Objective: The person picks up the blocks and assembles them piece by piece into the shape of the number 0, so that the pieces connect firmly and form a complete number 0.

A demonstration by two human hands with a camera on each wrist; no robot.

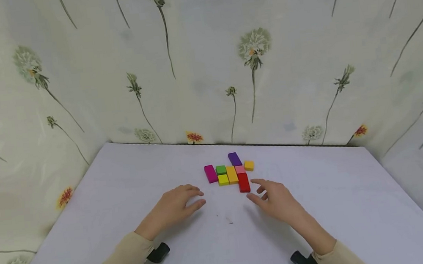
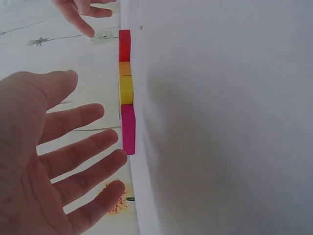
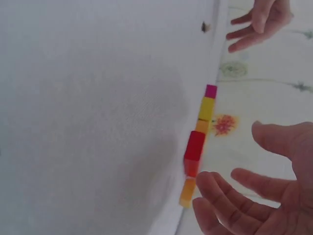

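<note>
Several coloured blocks lie in a group on the white table. A magenta block (image 1: 211, 174) is at the left, beside a green block (image 1: 220, 170) and a yellow block (image 1: 223, 180). An upright-lying orange block (image 1: 232, 175) is in the middle, with a pink block (image 1: 240, 169) and a red block (image 1: 244, 183) to its right. Behind lie a purple block (image 1: 235, 159) and a small yellow-orange block (image 1: 249, 165). My left hand (image 1: 178, 205) hovers left of the group, fingers spread, holding nothing. My right hand (image 1: 276, 200), loosely bent and holding nothing, is just right of the red block.
The white table (image 1: 192, 253) ends at the back against a wall covering (image 1: 205, 64) printed with dandelions. Small dark marks (image 1: 229, 220) show on the tabletop between the hands. A black wrist device (image 1: 158, 253) sits under the left sleeve, another (image 1: 304, 261) under the right.
</note>
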